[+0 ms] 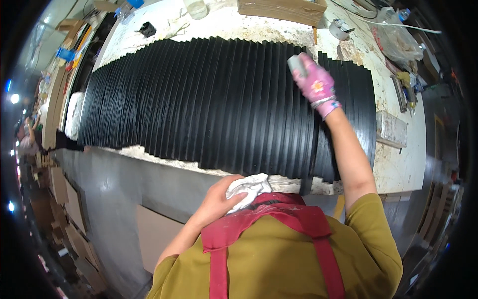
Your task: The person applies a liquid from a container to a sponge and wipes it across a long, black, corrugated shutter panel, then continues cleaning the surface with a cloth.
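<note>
Long black strips (209,99), rubber-like in look, lie side by side across the white table with uneven ends. My right hand (317,84), in a pink flowered glove, reaches to the far ends of the strips right of the middle. Its fingers are closed on a small pale grey block (296,65), slightly blurred, whose exact kind I cannot make out. Just right of there, one strip stands apart from its neighbours, and its near end juts past the table edge. Close to my red apron, my bare left hand (217,199) grips a crumpled white cloth (249,189).
On the table (409,172), a wrapped block (392,128) lies right of the strips. Behind them are a cardboard box (281,11), a tape roll (339,29) and a plastic bag (396,42). A white bundle (74,115) sits at the left end. Flat cardboard (155,234) lies below left.
</note>
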Action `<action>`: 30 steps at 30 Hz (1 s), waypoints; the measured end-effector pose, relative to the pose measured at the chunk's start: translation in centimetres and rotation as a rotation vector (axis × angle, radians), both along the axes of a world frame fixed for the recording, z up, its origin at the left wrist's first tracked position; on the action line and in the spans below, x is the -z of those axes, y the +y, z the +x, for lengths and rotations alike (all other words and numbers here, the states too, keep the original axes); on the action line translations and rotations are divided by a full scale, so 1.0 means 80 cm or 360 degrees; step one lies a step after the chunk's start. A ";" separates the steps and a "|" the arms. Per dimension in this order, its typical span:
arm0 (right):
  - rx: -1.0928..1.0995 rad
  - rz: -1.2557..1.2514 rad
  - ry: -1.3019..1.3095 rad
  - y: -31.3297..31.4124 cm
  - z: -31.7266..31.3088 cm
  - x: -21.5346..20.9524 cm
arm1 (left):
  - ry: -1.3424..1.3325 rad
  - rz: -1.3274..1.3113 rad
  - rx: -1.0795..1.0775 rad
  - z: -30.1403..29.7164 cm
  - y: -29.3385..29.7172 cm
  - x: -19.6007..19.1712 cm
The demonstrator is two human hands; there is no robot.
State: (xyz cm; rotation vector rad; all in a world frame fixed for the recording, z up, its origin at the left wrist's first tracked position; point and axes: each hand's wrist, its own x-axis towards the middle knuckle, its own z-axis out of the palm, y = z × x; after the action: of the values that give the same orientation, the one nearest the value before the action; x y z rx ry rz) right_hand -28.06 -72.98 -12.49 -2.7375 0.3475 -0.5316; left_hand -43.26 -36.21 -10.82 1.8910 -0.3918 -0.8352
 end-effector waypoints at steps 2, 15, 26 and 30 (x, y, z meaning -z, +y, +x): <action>-0.0273 -0.0305 0.0206 0.080 -0.015 -0.010 | 0.0056 -0.0032 -0.0175 0.024 0.037 -0.001; -0.0073 0.0084 0.0406 0.111 0.088 -0.008 | 0.0044 0.0070 0.0006 0.136 0.191 -0.006; -0.0071 0.0105 0.0644 0.126 0.109 -0.028 | 0.0028 0.0151 0.0178 0.155 0.211 0.013; 0.0071 -0.0139 0.0101 0.071 0.128 0.005 | 0.0024 0.0058 0.0377 0.160 0.192 0.010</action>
State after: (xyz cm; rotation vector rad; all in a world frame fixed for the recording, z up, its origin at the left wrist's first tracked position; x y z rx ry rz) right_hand -17.79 -67.27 -12.86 -2.8419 0.4109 -0.4829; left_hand -30.43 -20.87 -11.65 1.8942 -0.6035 -1.0182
